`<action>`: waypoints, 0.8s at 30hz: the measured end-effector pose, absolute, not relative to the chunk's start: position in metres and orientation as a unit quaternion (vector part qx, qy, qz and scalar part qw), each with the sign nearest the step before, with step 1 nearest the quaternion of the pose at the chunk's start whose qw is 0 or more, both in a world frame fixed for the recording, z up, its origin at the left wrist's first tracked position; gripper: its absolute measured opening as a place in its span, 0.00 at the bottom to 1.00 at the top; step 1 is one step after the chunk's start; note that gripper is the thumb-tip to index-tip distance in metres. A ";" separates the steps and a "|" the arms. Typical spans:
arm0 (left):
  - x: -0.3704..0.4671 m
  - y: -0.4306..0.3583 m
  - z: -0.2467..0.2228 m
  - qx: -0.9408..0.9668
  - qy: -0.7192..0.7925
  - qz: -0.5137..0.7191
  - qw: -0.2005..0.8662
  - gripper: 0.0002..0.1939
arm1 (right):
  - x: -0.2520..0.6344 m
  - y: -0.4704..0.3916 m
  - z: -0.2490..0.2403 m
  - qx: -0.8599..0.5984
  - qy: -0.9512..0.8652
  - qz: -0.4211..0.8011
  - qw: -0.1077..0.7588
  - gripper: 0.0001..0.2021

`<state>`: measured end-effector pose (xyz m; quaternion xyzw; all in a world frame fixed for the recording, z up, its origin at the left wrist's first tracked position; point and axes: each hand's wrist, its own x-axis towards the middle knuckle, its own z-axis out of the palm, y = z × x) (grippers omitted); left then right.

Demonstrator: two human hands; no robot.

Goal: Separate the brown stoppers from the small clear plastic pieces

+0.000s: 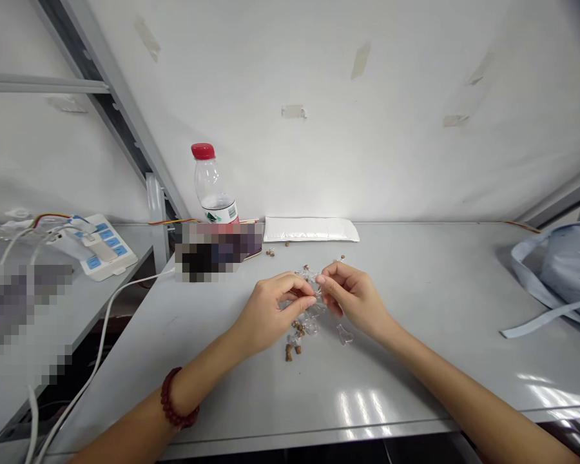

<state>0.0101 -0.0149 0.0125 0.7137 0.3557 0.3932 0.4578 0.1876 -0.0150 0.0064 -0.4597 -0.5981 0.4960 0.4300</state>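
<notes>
Over the table (251,406), inside its edges, left hand (273,309) and right hand (355,296) pinch clear plastic (318,293), bag (570,270) well apart.

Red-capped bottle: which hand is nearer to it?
The left hand: it is in front and to the right of the red-capped bottle. The right hand is farther right.

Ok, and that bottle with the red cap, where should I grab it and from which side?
I'd wrap the left hand around the clear upper body of the bottle, just below the red cap, coming from the right. That part is rounded and exposed, while the base is hidden. On the bottle's left, the slanted metal frame would likely crowd your fingers.
</notes>
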 end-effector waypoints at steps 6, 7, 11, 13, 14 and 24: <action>0.012 -0.017 0.010 0.711 0.359 0.387 0.466 0.03 | 0.187 -0.017 0.007 -0.471 -0.625 0.464 0.415 0.16; 0.013 -0.018 0.009 0.713 0.358 0.387 0.463 0.03 | 0.187 -0.017 0.007 -0.470 -0.628 0.463 0.413 0.17; 0.014 -0.019 0.006 0.723 0.356 0.390 0.445 0.03 | 0.188 -0.017 0.006 -0.460 -0.625 0.477 0.412 0.19; 0.015 -0.019 0.005 0.729 0.355 0.394 0.432 0.03 | 0.187 -0.017 0.005 -0.456 -0.621 0.489 0.409 0.19; 0.015 -0.019 0.005 0.732 0.353 0.398 0.424 0.03 | 0.187 -0.017 0.005 -0.455 -0.617 0.497 0.407 0.19; 0.016 -0.022 0.005 0.752 0.313 0.479 0.328 0.04 | 0.184 -0.018 0.008 -0.439 -0.571 0.576 0.386 0.17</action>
